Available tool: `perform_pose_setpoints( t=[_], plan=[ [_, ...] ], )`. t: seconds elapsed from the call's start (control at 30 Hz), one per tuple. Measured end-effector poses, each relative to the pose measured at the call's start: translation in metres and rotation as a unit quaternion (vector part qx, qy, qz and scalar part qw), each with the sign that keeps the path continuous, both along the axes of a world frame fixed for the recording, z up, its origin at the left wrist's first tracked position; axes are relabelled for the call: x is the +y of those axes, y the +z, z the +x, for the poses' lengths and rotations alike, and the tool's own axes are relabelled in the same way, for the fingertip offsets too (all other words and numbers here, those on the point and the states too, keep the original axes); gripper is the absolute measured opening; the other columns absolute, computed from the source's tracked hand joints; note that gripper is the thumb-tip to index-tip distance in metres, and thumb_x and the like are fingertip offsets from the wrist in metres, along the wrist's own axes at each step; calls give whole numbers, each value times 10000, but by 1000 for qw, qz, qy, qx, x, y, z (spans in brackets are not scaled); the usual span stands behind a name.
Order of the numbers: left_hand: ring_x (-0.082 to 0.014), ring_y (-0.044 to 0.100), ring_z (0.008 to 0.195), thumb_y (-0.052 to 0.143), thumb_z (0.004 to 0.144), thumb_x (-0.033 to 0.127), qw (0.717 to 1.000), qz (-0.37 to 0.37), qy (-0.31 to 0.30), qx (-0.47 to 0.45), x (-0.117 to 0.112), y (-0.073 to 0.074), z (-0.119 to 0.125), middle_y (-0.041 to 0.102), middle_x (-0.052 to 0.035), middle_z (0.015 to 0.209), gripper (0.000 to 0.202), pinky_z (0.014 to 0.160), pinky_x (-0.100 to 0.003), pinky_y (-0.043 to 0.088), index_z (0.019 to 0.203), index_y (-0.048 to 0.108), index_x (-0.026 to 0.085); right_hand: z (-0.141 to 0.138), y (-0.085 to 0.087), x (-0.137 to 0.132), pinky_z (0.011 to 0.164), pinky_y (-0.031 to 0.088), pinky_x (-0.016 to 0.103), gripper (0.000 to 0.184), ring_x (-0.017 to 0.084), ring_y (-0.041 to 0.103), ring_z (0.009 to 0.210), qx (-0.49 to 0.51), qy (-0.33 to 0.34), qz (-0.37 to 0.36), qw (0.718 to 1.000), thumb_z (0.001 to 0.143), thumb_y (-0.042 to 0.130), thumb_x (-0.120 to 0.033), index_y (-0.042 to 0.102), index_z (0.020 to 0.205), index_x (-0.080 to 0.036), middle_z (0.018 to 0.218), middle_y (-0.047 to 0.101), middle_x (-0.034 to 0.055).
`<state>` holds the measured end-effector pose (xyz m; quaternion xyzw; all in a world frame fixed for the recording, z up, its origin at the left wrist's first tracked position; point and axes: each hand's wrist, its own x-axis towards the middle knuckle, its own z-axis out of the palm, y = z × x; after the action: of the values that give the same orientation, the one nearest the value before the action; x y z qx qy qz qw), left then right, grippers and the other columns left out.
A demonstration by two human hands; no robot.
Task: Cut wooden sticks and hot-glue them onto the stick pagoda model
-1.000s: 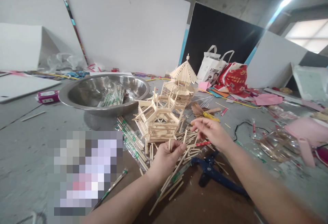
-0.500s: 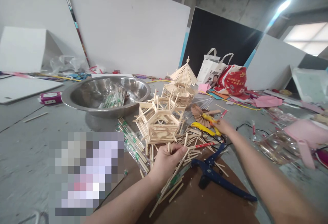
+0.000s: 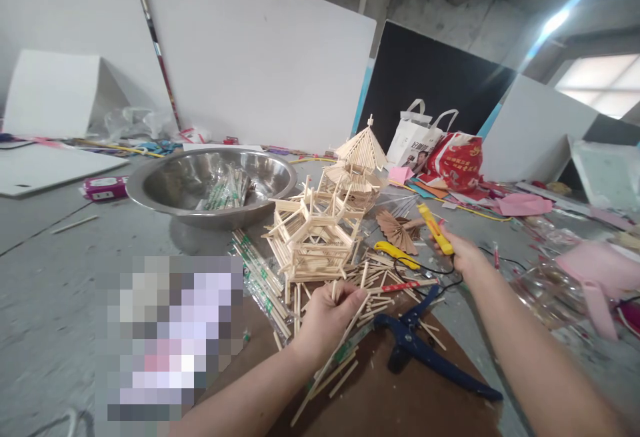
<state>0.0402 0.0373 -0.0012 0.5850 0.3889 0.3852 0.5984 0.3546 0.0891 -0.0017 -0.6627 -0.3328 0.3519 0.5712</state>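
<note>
My left hand [image 3: 327, 317] is closed in a pinch on a thin wooden stick [image 3: 320, 380] that slants down toward me. My right hand [image 3: 463, 253] grips a yellow handheld tool [image 3: 434, 227] with a red label, its narrow end pointing up and left. I cannot tell its exact kind; a black cord runs close by it. Just beyond my left hand stands an open lattice frame of wooden sticks [image 3: 320, 250]. A stick-built pagoda roof [image 3: 363, 147] rises behind it. Short sticks [image 3: 380, 290] lie scattered between my hands.
Blue hand cutters [image 3: 425, 350] lie on the brown board [image 3: 400, 410]. Another yellow tool [image 3: 397, 255] rests near a folded brown paper fan [image 3: 397, 230]. Wrapped sticks [image 3: 260, 290] lie left of the frame, and a steel basin [image 3: 160, 200] stands behind them. Bags [image 3: 455, 163] sit farther back.
My right hand has lifted the yellow tool and drawn it right, away from the paper fan, tilting it more upright. My left hand stays nearly in place with the stick.
</note>
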Motion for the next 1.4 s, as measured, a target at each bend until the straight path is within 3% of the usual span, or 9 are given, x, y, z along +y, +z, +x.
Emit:
perform_pose_setpoints(
  t=[0.13, 0.17, 0.23, 0.3, 0.53, 0.7, 0.83, 1.03, 1.4],
  plan=[
    [-71, 345, 516, 529, 658, 419, 1000, -6, -5, 16, -1, 1, 0, 437, 28, 529, 310, 496, -193, 297, 617, 564, 114, -24, 29, -5, 353, 402, 158, 158, 55, 447, 381, 65, -43, 21, 997, 707, 514, -337, 495, 667, -186, 493, 496, -30],
    [-72, 342, 517, 527, 660, 417, 1000, -7, -7, 19, -1, 2, 1, 431, 28, 530, 310, 497, -194, 296, 619, 560, 112, -33, 37, -8, 391, 424, 153, 131, 52, 464, 414, 125, -40, 43, 990, 684, 548, -306, 491, 671, -188, 501, 487, -41],
    [-71, 332, 514, 522, 664, 418, 1000, -6, -11, 22, -1, 3, 1, 416, 31, 521, 311, 490, -193, 288, 618, 552, 111, -52, 52, -13, 414, 425, 137, 137, 52, 479, 462, 206, 47, 70, 975, 628, 603, -257, 492, 664, -186, 483, 439, -62],
    [-69, 325, 508, 523, 663, 418, 1000, -5, -14, 25, -1, 3, 1, 401, 36, 510, 310, 485, -192, 283, 613, 546, 113, -71, 63, -19, 420, 418, 137, 170, 47, 456, 452, 219, 124, 100, 962, 597, 617, -247, 524, 726, -187, 464, 396, -78],
    [-65, 316, 492, 506, 675, 425, 999, 9, -26, 31, -3, -1, 1, 383, 42, 496, 317, 464, -188, 269, 624, 543, 114, -118, 70, -38, 421, 388, 200, 232, 72, 459, 421, -50, 249, 86, 963, 629, 583, -279, 544, 822, -155, 517, 511, -38],
    [-63, 314, 497, 503, 685, 407, 998, 24, -35, 40, -4, 0, 1, 378, 45, 492, 306, 473, -185, 279, 612, 540, 113, -139, 71, -50, 437, 390, 214, 244, 78, 444, 391, -243, 278, 18, 929, 676, 536, -391, 538, 763, -163, 452, 484, -52],
    [-64, 322, 500, 496, 689, 409, 998, 27, -36, 36, -4, -1, 1, 399, 41, 501, 306, 475, -183, 286, 626, 550, 115, -145, 70, -50, 422, 380, 219, 291, 97, 465, 398, -354, 276, 14, 893, 694, 494, -452, 539, 645, -169, 432, 502, -29],
    [-64, 330, 494, 507, 680, 406, 998, 28, -32, 40, -4, 0, 2, 408, 42, 492, 299, 473, -180, 290, 605, 545, 119, -149, 70, -46, 444, 379, 229, 323, 116, 482, 412, -429, 254, 9, 867, 707, 460, -473, 561, 617, -180, 394, 499, -24],
    [-62, 343, 488, 506, 679, 404, 998, 27, -37, 33, -4, -1, 2, 436, 37, 497, 299, 466, -181, 297, 606, 551, 118, -154, 71, -46, 474, 393, 231, 333, 113, 488, 417, -453, 241, -12, 858, 701, 459, -474, 551, 578, -179, 402, 504, -25]
  ],
)
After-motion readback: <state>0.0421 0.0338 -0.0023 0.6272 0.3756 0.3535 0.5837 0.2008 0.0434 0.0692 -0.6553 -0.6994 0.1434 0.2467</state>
